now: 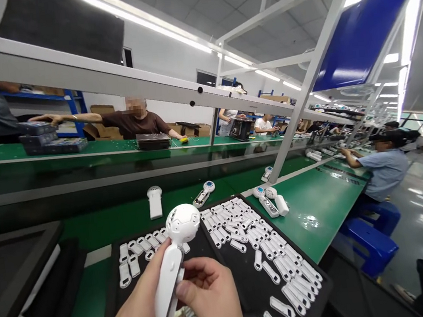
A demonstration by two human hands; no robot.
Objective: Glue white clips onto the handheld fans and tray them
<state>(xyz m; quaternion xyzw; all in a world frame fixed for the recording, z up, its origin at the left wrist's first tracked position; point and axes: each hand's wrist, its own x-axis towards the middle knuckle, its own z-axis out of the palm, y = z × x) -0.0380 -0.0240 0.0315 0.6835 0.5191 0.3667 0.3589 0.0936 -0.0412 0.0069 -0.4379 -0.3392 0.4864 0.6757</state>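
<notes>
A white handheld fan (168, 279), with a round vented head and a long handle, is tilted up in front of me. My left hand (144, 307) is closed around the handle from the left and below. On the handle's right side, my right hand (210, 292) has its fingers curled and its thumb pressed against a white edge. Whether that edge is a separate cover cannot be made out. Beneath my hands lies a black tray (233, 269) with many small white elongated covers (282, 257), each with a dark window.
Beyond the tray, a white fan (155, 202), an opened fan (203, 194) and more fans (271, 201) lie on the green bench (314, 203). A dark bin (19, 269) stands at left. A white post (290, 120) rises at right. Other people work across the line and at far right.
</notes>
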